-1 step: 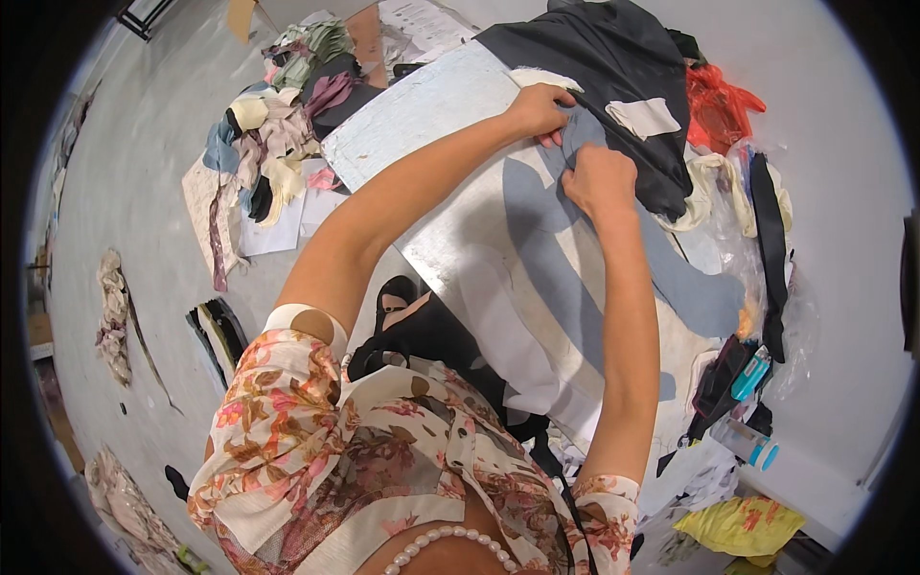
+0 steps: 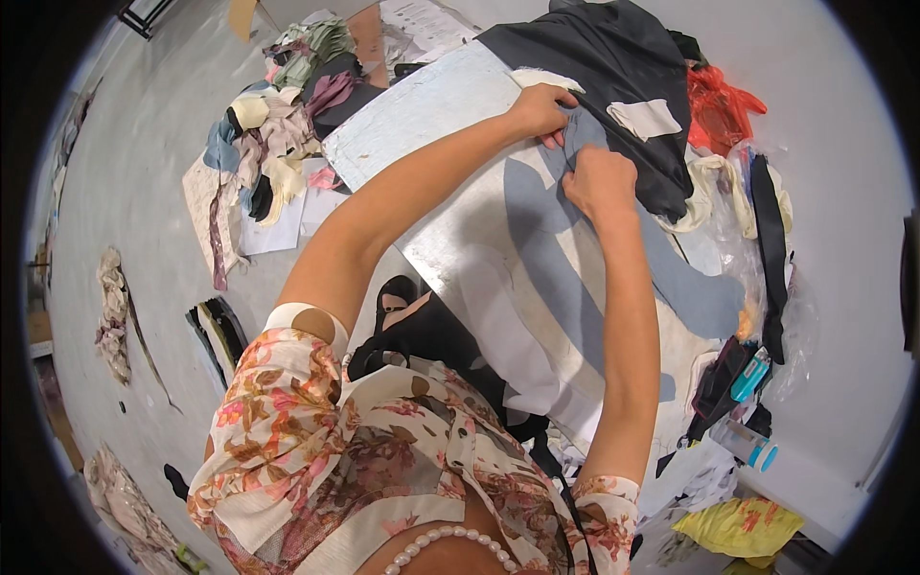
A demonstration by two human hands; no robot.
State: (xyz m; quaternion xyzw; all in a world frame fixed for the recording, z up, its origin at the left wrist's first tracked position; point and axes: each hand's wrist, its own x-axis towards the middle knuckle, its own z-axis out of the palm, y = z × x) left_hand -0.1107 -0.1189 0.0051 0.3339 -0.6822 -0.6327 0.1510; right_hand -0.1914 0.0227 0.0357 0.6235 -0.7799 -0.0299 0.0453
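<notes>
A blue-grey piece of fabric curves across the table, its far end bunched between my hands. My left hand pinches that bunched end near the edge of a large black cloth. Closer to me and to the right, my right hand is closed on the same fabric, its fingertips partly hidden under the hand. A second blue-grey strip lies flat beneath and to the left of my right forearm. Nearer my body a long white strip hangs over the table's front edge.
A pale board lies at the far left of the table. Fabric scraps are heaped beyond it. Along the right sit a red plastic bag, a black strip, a turquoise object, a clear bottle and a yellow bag.
</notes>
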